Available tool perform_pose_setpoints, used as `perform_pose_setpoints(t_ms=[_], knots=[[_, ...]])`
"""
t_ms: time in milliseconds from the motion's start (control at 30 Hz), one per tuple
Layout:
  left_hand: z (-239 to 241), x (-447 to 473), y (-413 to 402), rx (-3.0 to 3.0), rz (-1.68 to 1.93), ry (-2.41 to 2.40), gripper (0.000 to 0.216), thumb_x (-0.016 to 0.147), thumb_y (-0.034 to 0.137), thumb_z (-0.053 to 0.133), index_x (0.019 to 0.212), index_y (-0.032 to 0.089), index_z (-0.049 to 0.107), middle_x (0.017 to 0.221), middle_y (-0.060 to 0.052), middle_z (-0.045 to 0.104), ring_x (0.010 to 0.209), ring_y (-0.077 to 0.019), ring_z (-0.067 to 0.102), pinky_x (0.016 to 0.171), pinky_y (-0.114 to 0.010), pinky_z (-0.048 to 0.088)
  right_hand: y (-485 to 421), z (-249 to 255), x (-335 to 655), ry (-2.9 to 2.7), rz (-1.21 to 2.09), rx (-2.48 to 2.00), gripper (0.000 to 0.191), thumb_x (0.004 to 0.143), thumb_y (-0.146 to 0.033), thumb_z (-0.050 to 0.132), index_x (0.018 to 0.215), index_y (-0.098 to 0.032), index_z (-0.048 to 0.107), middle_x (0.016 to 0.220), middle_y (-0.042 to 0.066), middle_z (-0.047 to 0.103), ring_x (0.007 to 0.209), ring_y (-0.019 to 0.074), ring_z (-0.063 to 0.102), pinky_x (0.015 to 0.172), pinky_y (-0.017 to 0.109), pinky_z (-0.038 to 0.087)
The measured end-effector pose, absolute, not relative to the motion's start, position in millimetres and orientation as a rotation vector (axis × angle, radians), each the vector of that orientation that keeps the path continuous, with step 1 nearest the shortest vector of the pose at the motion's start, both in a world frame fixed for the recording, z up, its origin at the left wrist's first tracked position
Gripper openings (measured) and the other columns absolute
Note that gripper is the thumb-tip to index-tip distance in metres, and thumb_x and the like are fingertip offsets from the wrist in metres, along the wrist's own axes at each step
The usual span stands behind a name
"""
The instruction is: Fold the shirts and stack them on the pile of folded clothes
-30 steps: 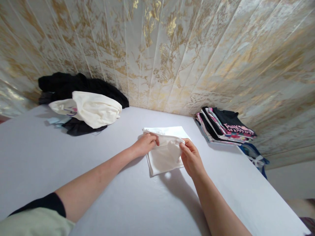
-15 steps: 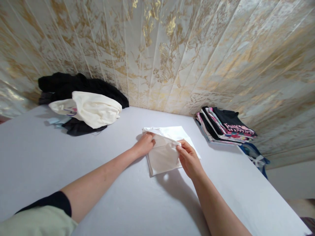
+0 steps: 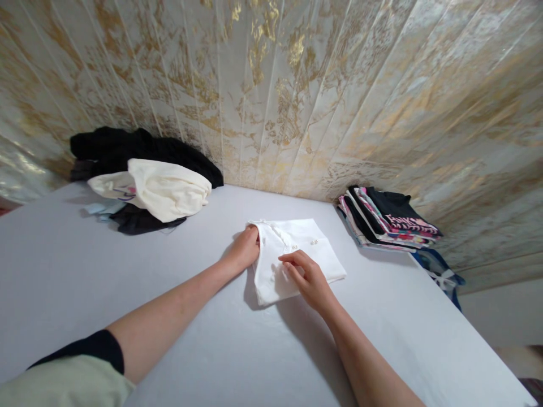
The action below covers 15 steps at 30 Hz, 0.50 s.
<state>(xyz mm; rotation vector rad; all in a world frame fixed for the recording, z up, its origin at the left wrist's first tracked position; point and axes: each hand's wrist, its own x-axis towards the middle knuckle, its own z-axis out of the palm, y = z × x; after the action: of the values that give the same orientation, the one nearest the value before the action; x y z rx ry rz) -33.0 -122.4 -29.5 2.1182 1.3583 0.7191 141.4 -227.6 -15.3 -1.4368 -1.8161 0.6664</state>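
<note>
Now my left hand (image 3: 244, 252) grips the shirt (image 3: 311, 249) by its edge farthest from the stack (image 3: 388, 220). My right hand (image 3: 309, 277) presses flat and open on it, near that stack.

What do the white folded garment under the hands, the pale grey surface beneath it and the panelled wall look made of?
White folded garment: thin matte cloth, probably cotton; it creases softly and has small pearly buttons. Pale grey surface: likely a matte fabric sheet; faint wrinkles show. Panelled wall: glossy marble-look panels with gold veining, perhaps plastic; sheen and straight seams show.
</note>
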Motion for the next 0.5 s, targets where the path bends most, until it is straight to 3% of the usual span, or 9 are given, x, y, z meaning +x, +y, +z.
perform_pose_setpoints(t_ms=[233, 500], knots=[[-21.5, -33.2, -127.7, 2.181, 0.548, 1.537, 0.02, 0.081, 0.012, 0.05, 0.092, 0.017, 0.065, 0.102, -0.012, 0.071, 0.098, -0.0263, 0.065, 0.084, -0.033, 0.047, -226.3, -24.3, 145.7, -1.913, 0.63, -1.516, 0.023, 0.091, -0.025, 0.048, 0.102, -0.023, 0.067, 0.093, 0.004, 0.058, 0.077, 0.015, 0.055, 0.071, 0.028, 0.043], [-35.1, -45.5, -111.6, 2.041, 0.676, 1.553, 0.017, 0.083, 0.017, 0.047, 0.091, 0.018, 0.062, 0.094, -0.008, 0.072, 0.085, -0.0209, 0.066, 0.073, -0.028, 0.046, -227.6, -19.6, 147.2, -1.907, 0.576, -1.503, 0.022, 0.091, -0.024, 0.047, 0.102, -0.023, 0.066, 0.092, 0.004, 0.058, 0.077, 0.0155, 0.056, 0.069, 0.028, 0.043]])
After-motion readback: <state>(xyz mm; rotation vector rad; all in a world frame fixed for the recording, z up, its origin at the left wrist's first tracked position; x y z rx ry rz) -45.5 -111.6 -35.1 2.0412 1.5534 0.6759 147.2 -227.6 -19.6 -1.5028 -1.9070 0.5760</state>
